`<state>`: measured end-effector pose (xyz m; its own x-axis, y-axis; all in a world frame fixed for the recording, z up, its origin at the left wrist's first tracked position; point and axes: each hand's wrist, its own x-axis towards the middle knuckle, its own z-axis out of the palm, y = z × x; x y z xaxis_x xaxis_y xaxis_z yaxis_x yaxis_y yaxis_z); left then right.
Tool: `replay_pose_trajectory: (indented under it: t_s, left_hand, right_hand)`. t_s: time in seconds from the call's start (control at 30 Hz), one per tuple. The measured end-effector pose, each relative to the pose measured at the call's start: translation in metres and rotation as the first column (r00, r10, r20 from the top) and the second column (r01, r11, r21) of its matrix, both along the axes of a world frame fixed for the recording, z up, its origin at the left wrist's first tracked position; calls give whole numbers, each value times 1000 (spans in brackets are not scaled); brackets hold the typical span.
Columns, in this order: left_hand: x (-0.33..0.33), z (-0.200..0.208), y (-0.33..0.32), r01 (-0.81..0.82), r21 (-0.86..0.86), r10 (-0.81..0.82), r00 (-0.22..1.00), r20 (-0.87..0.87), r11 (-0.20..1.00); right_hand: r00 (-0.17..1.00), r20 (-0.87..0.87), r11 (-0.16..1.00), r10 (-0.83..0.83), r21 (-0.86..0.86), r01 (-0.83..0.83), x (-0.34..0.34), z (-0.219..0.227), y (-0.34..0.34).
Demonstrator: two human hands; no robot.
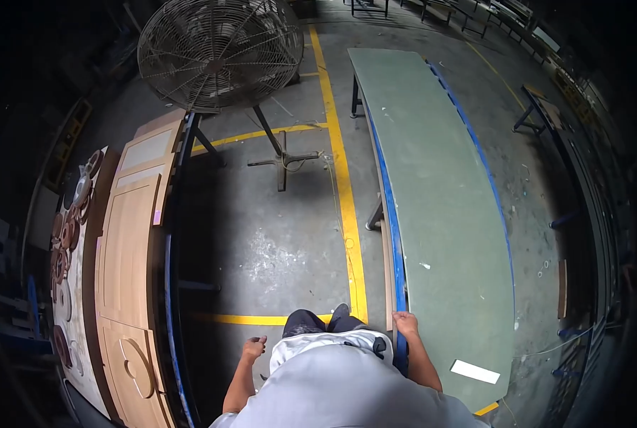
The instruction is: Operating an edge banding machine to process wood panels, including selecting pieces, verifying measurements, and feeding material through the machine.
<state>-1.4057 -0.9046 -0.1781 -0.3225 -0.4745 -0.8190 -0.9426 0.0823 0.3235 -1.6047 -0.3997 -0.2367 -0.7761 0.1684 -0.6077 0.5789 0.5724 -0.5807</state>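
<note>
My left hand (254, 347) hangs beside my left hip, fingers loosely bent and a little apart, with nothing visible in it. My right hand (406, 324) is at the left edge of a long green-topped table (447, 207), its fingers curled in; what they hold, if anything, I cannot make out. Just left of those fingers, a thin wooden strip (387, 278) runs along the table's blue side rail (397, 264). A white rectangular piece (475, 372) lies on the near end of the tabletop.
A large caged fan (218, 57) rises ahead on a cross-shaped foot (283, 160). To my left, wooden door panels (129, 250) lie on a bench, with a ring-shaped wooden piece (138, 367) on the nearest. Yellow lines (341, 178) mark the concrete floor. Another rack (568, 143) stands far right.
</note>
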Motion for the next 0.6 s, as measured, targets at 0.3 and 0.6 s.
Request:
replay_pose_trajectory:
  t_s: [0.3,0.6]
  left_hand:
    - [-180,-43,-12,124,98,-120,992,-45,987]
    - [-427,-34,-108,-156,139,167,984,-68,978]
  right_hand:
    - [950,-162,963,267,68,-259,-281,69,-120]
    - [915,-73,917,398,57,-394,-488,76,-231]
